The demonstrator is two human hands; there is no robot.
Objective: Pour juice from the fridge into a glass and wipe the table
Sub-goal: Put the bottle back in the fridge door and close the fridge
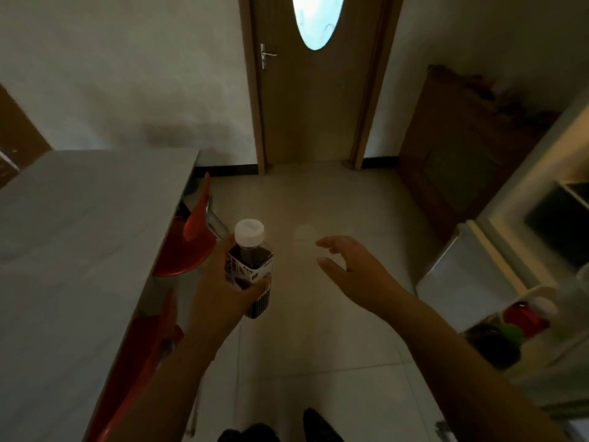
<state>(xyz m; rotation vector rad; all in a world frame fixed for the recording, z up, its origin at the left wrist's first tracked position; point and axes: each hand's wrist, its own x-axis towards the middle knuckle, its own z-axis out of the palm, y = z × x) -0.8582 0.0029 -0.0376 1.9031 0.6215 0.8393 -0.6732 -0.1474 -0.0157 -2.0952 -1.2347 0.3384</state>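
My left hand [223, 291] grips a dark juice bottle [251, 266] with a white cap, held upright over the floor just right of the grey table [79, 234]. My right hand [347, 266] hovers to the right of the bottle with fingers spread and nothing in it. The fridge [526, 282] stands open at the right, with a red item and dark bottles in its door shelf. No glass or cloth shows in this view.
Two red chairs [191, 247] are tucked under the table's right edge. A closed wooden door [312, 90] with an oval window is straight ahead. A brown cabinet [462, 154] stands beside the fridge. Pale tiled floor lies between table and fridge.
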